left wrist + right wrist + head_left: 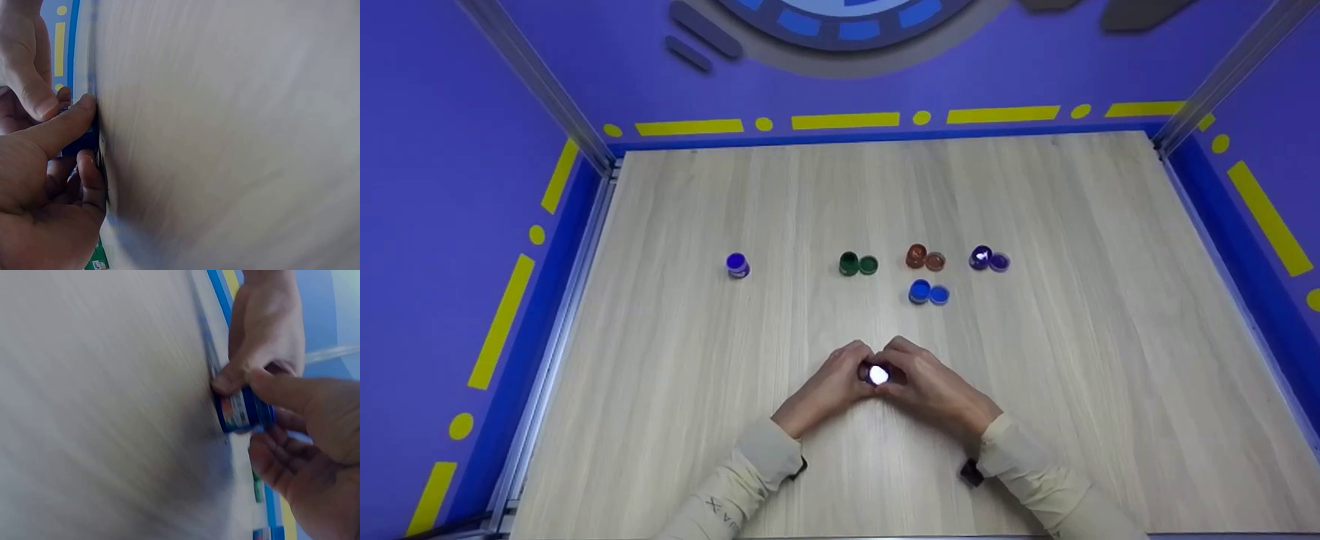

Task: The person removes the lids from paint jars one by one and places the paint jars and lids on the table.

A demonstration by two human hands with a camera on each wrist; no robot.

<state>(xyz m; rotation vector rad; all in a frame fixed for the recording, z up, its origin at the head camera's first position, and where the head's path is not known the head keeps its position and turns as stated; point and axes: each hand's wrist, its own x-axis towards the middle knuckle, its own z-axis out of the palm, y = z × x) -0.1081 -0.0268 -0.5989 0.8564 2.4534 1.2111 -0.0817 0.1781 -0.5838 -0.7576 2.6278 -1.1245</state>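
Both hands hold one small dark blue paint jar low over the front middle of the table. Its label shows in the right wrist view, and bright glare covers its top in the head view. My left hand grips the body of the jar, its thumb against the side. Thumb and fingers of my right hand pinch the jar's lid end. Whether the lid is loose, I cannot tell. In the left wrist view the fingers hide most of the jar.
Beyond the hands stand open jars, each with its lid beside it: green, orange-brown, purple and blue. A purple-topped jar stands alone at left. Blue walls enclose the wooden table.
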